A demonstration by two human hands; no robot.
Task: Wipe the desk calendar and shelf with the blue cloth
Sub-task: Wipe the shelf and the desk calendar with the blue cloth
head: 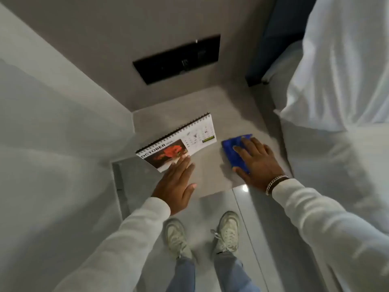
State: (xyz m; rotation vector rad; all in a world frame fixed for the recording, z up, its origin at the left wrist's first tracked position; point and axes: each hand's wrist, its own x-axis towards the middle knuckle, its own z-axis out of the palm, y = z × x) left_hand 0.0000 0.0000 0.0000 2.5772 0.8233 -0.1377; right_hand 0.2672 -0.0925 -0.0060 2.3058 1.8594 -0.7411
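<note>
Right hand (257,160) fingers (239,149) spread flat, pressing the blue cloth (234,151) onto the grey shelf (210,171), right of the desk calendar (179,142). Left hand (175,184), fingers extended and open, touches the calendar's near edge.

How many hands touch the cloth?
1. The right hand lies flat on the cloth; the left hand is at the calendar.
</note>
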